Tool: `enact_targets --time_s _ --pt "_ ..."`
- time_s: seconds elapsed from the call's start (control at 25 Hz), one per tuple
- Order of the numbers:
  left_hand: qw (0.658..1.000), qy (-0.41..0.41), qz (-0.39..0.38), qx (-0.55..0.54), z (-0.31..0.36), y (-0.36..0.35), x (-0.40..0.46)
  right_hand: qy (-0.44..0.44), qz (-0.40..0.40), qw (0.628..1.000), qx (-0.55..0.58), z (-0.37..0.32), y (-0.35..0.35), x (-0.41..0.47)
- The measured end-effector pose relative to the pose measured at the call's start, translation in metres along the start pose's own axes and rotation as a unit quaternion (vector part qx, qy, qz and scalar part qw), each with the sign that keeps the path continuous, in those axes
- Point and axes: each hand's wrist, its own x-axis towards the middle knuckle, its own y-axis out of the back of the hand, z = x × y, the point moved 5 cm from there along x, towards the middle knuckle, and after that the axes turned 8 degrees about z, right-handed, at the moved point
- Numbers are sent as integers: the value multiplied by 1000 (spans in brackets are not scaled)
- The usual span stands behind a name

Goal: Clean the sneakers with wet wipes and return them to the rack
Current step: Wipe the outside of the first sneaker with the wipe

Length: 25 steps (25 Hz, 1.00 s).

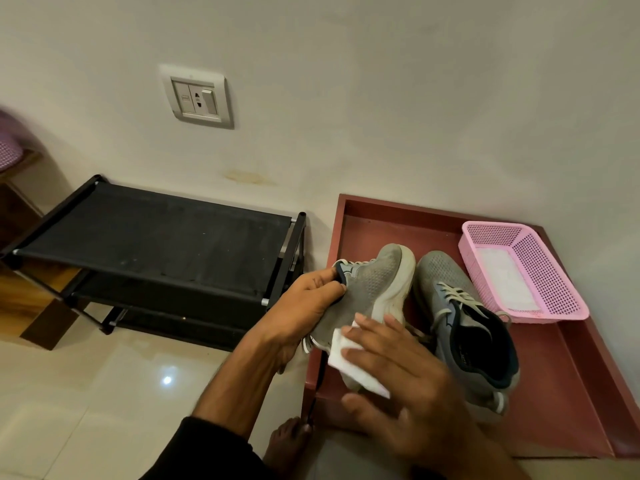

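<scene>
my right hand [398,379], fingers spread, presses one white wipe [349,365] on the first grey sneaker [374,289], gripped by my left hand [304,306]; the second sneaker [464,327] lies on the red tray [571,393]. beyond, one pink basket [540,271], one black rack [156,244], lower shelves partly hidden.

Head-worn camera looks steeply down, close over the hands, facing the wall [381,98].
</scene>
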Motion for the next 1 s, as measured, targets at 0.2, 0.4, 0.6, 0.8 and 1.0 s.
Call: enact_targets --time_s 0.2,0.4,0.6,0.8,1.0 --pt "1000 4 24 3 1 -1 0 -75 62 995 5 17 5 4" --pt "1000 2 20 7 4 0 -4 -14 23 1000 4 12 1 -1" --pt "1000 -6 21 22 3 -1 -3 -74 31 996 25 15 3 -2" --pt "999 -8 23 36 3 -3 -2 -148 73 985 46 41 12 2" --pt "999 -7 18 46 2 2 -1 -72 32 995 55 20 4 -4"
